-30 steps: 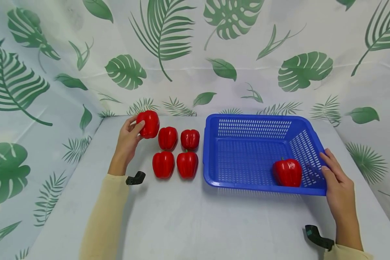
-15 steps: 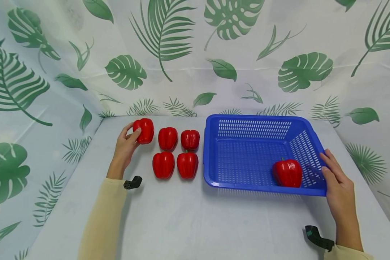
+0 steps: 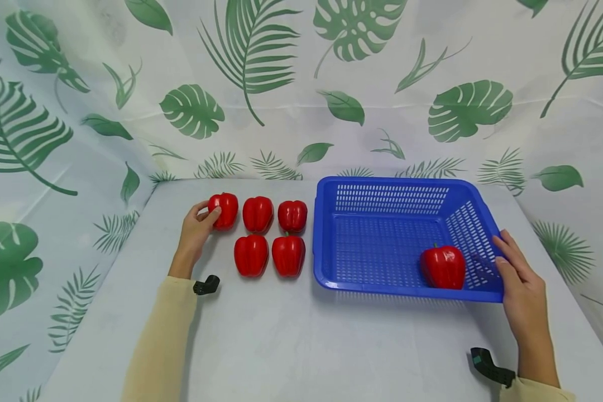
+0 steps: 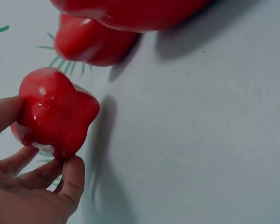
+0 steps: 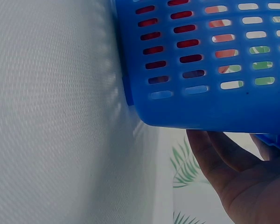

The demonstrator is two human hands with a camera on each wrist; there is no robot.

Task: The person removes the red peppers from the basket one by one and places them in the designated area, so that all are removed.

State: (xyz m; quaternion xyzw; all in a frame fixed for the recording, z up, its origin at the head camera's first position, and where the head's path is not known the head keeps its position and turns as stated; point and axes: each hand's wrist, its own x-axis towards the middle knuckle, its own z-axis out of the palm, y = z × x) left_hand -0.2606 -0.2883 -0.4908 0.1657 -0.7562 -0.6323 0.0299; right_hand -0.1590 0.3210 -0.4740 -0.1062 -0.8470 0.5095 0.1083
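Note:
My left hand (image 3: 195, 233) pinches a red bell pepper (image 3: 226, 212) between thumb and fingers at the left end of the back row. In the left wrist view this pepper (image 4: 53, 112) shows its lobed bottom, with its shadow on the table beside it. Two more bell peppers stand to its right, and a front row holds a left pepper (image 3: 251, 255) and a right pepper (image 3: 288, 255). At the right, my right hand (image 3: 525, 296) grips the right rim of a blue plastic basket (image 3: 407, 293). Inside the basket, one bell pepper (image 3: 443, 268) lies near the front right corner.
A white cloth (image 3: 301, 346) covers the table. Behind and at both sides hangs a white curtain (image 3: 281, 139) with green leaf prints. The basket's left wall stands close to the right-hand peppers. Black wrist mounts (image 3: 489, 365) stick out from both forearms.
My left hand has brought its bell pepper down and slightly left, lining it up with the back row. The right hand stays at the basket, and the other peppers have not moved.

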